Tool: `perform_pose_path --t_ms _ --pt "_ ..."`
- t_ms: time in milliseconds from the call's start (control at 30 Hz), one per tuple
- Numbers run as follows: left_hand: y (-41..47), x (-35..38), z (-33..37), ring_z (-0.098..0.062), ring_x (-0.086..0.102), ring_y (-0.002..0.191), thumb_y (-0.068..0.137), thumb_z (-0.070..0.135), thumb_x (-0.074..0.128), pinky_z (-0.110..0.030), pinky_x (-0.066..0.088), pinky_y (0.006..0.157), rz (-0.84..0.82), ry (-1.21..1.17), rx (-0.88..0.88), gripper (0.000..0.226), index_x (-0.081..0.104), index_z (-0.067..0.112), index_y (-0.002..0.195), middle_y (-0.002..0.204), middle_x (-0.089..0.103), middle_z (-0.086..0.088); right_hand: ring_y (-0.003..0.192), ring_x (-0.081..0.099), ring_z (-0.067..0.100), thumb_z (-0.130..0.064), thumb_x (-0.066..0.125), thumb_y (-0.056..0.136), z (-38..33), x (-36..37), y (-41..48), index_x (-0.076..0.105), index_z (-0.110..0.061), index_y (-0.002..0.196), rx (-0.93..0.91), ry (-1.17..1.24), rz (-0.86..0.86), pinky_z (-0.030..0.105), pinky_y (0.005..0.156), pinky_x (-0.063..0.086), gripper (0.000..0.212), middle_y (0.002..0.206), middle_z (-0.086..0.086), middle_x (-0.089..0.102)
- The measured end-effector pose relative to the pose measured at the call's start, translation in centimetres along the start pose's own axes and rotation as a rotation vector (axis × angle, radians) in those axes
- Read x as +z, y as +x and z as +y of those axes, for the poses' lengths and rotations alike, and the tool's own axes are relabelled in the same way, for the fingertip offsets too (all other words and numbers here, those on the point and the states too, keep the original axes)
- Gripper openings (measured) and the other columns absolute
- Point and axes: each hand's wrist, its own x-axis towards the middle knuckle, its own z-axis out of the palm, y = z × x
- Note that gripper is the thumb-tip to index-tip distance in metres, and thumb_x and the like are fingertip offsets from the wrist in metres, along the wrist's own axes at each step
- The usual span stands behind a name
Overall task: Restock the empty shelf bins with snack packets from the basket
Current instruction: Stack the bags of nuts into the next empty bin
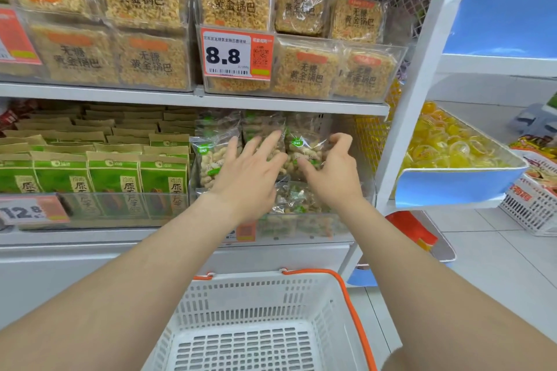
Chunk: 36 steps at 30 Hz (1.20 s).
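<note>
Left hand is laid flat on the peanut packets in the shelf bin, at the right end of the lower shelf. Its fingers are straight and spread wide, with the tips resting on the packet faces. Nothing is gripped by it.

Right hand is set just beside it, to the right. Here the fingers are curled in at the upper right edge of the gripped packet, and the thumb is stretched left across its front. The packet is pinched between thumb and fingers.

The gripped packet is stood upright in the bin's back row, long axis near vertical. Its green logo is at the top and its clear face is turned out toward the aisle. Its neighbours are stood the same way, side by side and touching. More packets, the front packets, are seen lower down behind the bin's clear front wall. Their axis cannot be told.

The basket, white with orange handles, is placed directly below the forearms in front of the shelf. Its slatted floor is in full view.

Green seed packets are ranked in the next bin to the left, behind a 12.8 price tag. Rice crust packets and an 8.8 price tag are carried on the upper shelf. A blue tray of yellow jelly cups is mounted on the rack to the right.
</note>
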Motion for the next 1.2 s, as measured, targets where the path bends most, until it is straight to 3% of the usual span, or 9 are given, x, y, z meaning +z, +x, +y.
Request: perform_pose_path --t_ms 100,233,333,400,533,667,867,1033,1200 --pt "0.3 0.3 0.2 -0.034 0.037 0.143 0.098 0.025 0.053 -0.061 0.024 0.120 0.046 -0.029 0.016 0.037 0.055 0.019 0.134 0.167 0.019 -0.008 0.095 0.060 0.027 -0.040 0.084 0.087 0.1 0.1 0.9 0.036 -0.014 0.127 0.077 0.024 0.001 0.038 0.077 0.047 0.067 0.106 0.006 0.063" --pt "0.6 0.5 0.1 -0.029 0.051 0.117 0.095 0.021 0.054 -0.049 0.037 0.106 0.133 -0.032 0.036 0.024 0.063 0.017 0.118 0.136 0.044 -0.004 0.100 0.058 0.025 -0.032 0.085 0.087 0.7 -0.1 2.0 0.043 -0.010 0.132 0.157 0.035 -0.043 0.033 0.079 0.041 0.065 0.109 0.006 0.064" --pt "0.5 0.8 0.0 -0.027 0.049 0.124 0.096 0.022 0.056 -0.053 0.034 0.112 0.110 -0.010 0.046 0.027 0.062 0.016 0.121 0.134 0.044 -0.003 0.100 0.062 0.026 -0.028 0.082 0.089 0.9 -0.1 2.2 0.050 -0.017 0.125 0.133 0.044 -0.035 0.033 0.080 0.044 0.050 0.105 0.001 0.064" --pt "0.4 0.9 0.0 -0.026 0.045 0.135 0.097 0.020 0.055 -0.058 0.031 0.116 0.097 -0.004 0.052 0.030 0.063 0.016 0.126 0.140 0.044 -0.004 0.099 0.064 0.029 -0.024 0.078 0.091 0.7 0.0 2.1 0.049 -0.022 0.120 0.081 0.050 0.015 0.041 0.087 0.051 0.042 0.103 0.000 0.066" --pt "0.3 1.2 0.0 -0.032 0.026 0.155 0.102 0.020 0.050 -0.063 0.022 0.121 0.055 0.037 0.046 0.031 0.061 0.020 0.131 0.154 0.039 -0.007 0.100 0.061 0.031 -0.008 0.062 0.097 0.5 -0.9 1.8 0.047 -0.022 0.128 -0.006 -0.036 0.117 0.053 0.094 0.048 0.037 0.099 -0.003 0.062" --pt "0.4 1.6 0.2 -0.039 0.014 0.158 0.105 0.024 0.049 -0.065 0.015 0.122 0.013 0.113 0.040 0.034 0.059 0.030 0.136 0.164 0.025 -0.008 0.102 0.054 0.029 -0.003 0.054 0.100 0.8 -1.3 1.4 0.040 -0.017 0.140 -0.016 -0.049 0.044 0.055 0.097 0.045 0.045 0.114 0.003 0.060" --pt "0.1 1.3 0.2 -0.044 0.012 0.154 0.104 0.039 0.040 -0.066 0.007 0.124 -0.011 0.199 -0.006 0.045 0.050 0.040 0.148 0.169 0.011 -0.006 0.099 0.058 0.033 -0.004 0.050 0.102 0.4 -0.8 1.0 0.035 -0.018 0.135 -0.042 -0.030 -0.070 0.055 0.093 0.048 0.039 0.106 0.006 0.062" --pt "0.1 0.8 0.4 -0.047 0.007 0.154 0.104 0.046 0.033 -0.075 0.000 0.119 -0.078 0.238 -0.061 0.049 0.042 0.041 0.152 0.172 0.002 -0.003 0.099 0.059 0.035 -0.006 0.047 0.102 0.2 -0.9 1.3 0.034 -0.016 0.137 0.001 -0.060 -0.146 0.058 0.094 0.048 0.038 0.097 0.001 0.058" --pt "0.5 0.5 0.4 -0.052 -0.004 0.154 0.105 0.050 0.025 -0.079 -0.012 0.115 -0.182 0.272 -0.086 0.054 0.032 0.046 0.158 0.173 -0.011 0.001 0.098 0.058 0.034 -0.009 0.049 0.101 0.7 -1.0 1.6 0.039 -0.024 0.122 0.051 -0.026 -0.146 0.054 0.095 0.048 0.027 0.097 0.003 0.058"
